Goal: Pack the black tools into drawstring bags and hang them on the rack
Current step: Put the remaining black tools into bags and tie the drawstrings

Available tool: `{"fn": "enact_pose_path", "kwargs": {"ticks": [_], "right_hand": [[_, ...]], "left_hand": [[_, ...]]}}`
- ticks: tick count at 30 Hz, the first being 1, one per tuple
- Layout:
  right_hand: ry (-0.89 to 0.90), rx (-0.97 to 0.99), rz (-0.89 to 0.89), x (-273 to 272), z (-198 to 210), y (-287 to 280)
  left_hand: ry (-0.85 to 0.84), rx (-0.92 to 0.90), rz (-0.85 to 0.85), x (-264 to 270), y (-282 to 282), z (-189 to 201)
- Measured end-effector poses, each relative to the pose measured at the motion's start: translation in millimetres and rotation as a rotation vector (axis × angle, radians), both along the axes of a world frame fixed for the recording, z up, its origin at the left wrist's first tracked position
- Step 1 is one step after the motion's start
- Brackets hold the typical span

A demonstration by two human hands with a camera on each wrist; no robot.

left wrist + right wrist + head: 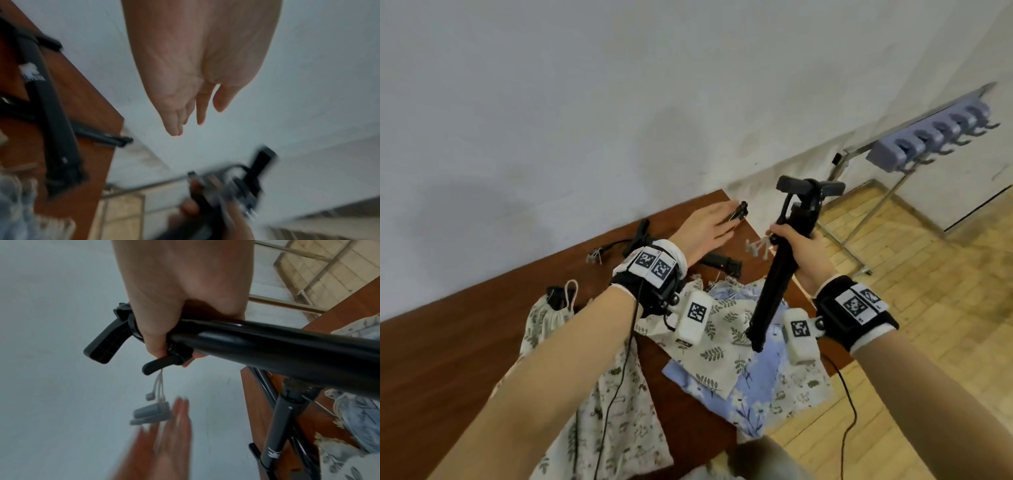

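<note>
My right hand [794, 246] grips a long black pump [774, 284] below its T-handle and holds it tilted above the table. In the right wrist view the fingers [185, 321] wrap the pump's barrel [287, 347], and small grey adapters [152, 412] dangle from it on strings. My left hand [705, 224] reaches over the table's far corner with straight fingers and holds nothing, its palm [185, 100] bare. Its fingertips are near a small black hose end [740, 210]. A second black pump [51, 113] lies on the table under the left wrist. Flat floral drawstring bags [722, 339] lie beneath both wrists.
The brown table [448, 359] stands against a white wall. A cream bag [551, 318] at the left has something black at its gathered mouth. A grey rack with several hooks [935, 140] stands on a metal frame at the far right, over a wooden floor [928, 377].
</note>
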State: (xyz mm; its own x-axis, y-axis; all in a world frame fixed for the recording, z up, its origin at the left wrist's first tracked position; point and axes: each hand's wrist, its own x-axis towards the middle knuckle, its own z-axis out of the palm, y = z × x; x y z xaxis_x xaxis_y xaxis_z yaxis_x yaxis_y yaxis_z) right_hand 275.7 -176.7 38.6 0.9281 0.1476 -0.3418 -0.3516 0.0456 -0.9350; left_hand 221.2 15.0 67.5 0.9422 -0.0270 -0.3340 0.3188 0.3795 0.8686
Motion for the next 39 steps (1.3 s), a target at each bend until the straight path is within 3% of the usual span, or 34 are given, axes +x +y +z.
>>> {"fn": "enact_pose_path", "kwargs": {"ticks": [3,5,7,11,15,18,23,26,28,32,34,37,39], "right_hand": [[0.055,0.127,0.028,18.0,0.2,-22.6],[0.096,0.219,0.093,28.0,-0.1,-34.8],[0.138,0.308,0.141,35.6,0.2,-42.6],[0.186,0.416,0.213,43.2,-2.2,-43.7],[0.270,0.484,0.164,47.8,-11.9,-38.1],[0.303,0.506,0.112,46.8,-14.9,-34.2],[0.329,0.515,0.098,33.7,-12.4,-30.5],[0.309,0.530,0.117,27.1,-9.4,-30.2],[0.294,0.566,0.128,25.3,-6.6,-32.1],[0.235,0.605,0.184,21.7,2.3,-36.7],[0.225,0.635,0.225,16.3,7.0,-37.7],[0.213,0.704,0.286,4.6,13.4,-38.9],[0.162,0.699,0.305,-2.9,20.6,-40.8]], "left_hand": [[0.239,0.357,0.163,3.8,42.6,-34.2],[0.519,0.546,0.058,-9.5,68.4,-74.4],[0.685,0.788,-0.033,-28.3,91.1,-119.8],[0.858,1.114,-0.133,-56.6,111.2,-175.8],[0.891,1.255,-0.193,-56.4,107.9,-183.1],[0.810,1.430,-0.320,-57.5,106.0,-183.6],[0.646,1.870,-0.614,-71.5,97.0,-198.0],[0.656,1.809,-0.669,-73.7,100.0,-196.4],[0.633,1.572,-0.586,-66.7,100.9,-179.9],[0.306,1.243,-0.268,-58.0,92.9,-126.6],[0.111,1.271,-0.166,-58.7,80.5,-81.9],[-0.205,1.459,-0.051,-51.5,64.3,-15.7],[-0.423,1.398,0.099,-45.8,56.0,20.8]]}}
